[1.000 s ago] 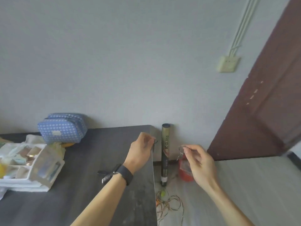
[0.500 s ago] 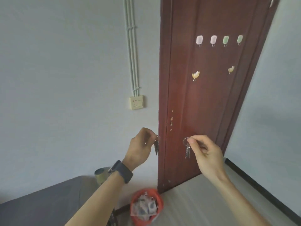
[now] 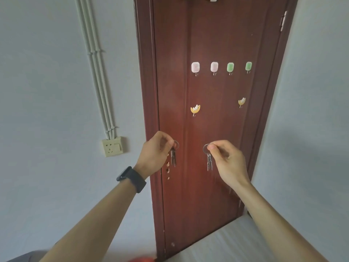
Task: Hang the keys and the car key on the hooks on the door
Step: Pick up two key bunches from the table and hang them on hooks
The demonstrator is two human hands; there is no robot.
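A dark red door fills the middle of the view. High on it is a row of small hooks: two pink hooks on the left and two green hooks on the right. Below them sit two yellow hooks, one left, one right. My left hand pinches the ring of a bunch of keys, which hangs down. My right hand pinches the ring of a second bunch of keys. Both hands are well below the hooks. No car key is visible.
A wall socket with white cable conduits above it is on the wall left of the door. A red bin's rim shows at the bottom edge. A dark table corner is at the bottom left.
The view has swung from the table up to the door. Both hands, each with its keys, have risen in front of the door and come closer to it.
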